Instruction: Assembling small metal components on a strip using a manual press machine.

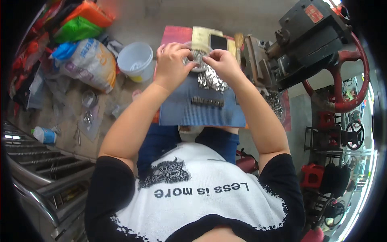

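Above a round bowl [200, 67] of small shiny metal pieces, my two hands face each other. My left hand [172, 63] has its fingers curled in toward the thumb; anything between them is too small to make out. The thumb and forefinger of my right hand [224, 64] are pinched together, and what they hold cannot be told. Just below the bowl lies a heap of silvery metal pieces [213, 80]. Nearer to me, a dark ridged metal strip or row of small blocks [207, 101] rests on a blue ribbed mat [177, 111].
A dark press with a red handwheel [360, 56] stands close on the right. Behind the bowl are a phone [218, 42] and a brush [239, 40]. On the left stand a white bucket [136, 60] and a filled sack [90, 64]. A metal rack [40, 177] fills the lower left.
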A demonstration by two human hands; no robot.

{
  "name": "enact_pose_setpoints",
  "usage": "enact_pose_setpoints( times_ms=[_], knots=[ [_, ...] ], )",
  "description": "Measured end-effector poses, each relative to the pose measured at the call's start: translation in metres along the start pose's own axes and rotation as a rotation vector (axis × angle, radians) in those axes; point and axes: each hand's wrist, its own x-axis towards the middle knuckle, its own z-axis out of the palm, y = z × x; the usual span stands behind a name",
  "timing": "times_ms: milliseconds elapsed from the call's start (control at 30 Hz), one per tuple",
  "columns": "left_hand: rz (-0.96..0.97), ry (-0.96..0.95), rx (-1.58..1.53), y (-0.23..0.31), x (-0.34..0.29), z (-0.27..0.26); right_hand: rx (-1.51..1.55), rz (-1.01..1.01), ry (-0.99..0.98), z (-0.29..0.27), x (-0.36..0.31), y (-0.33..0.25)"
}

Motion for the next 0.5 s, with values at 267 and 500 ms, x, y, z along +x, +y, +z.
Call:
enact_pose_setpoints(
  times_ms=[267,500],
  knots=[
    [-0.273,-0.378,-0.214,0.025,-0.087,-0.010,0.039,0.147,-0.230,0.032,-0.066,0.022],
    [-0.134,-0.083,-0.129,0.035,-0.091,-0.003,0.312,0.289,-0.254,0.027,-0.072,-0.001]
  ],
)
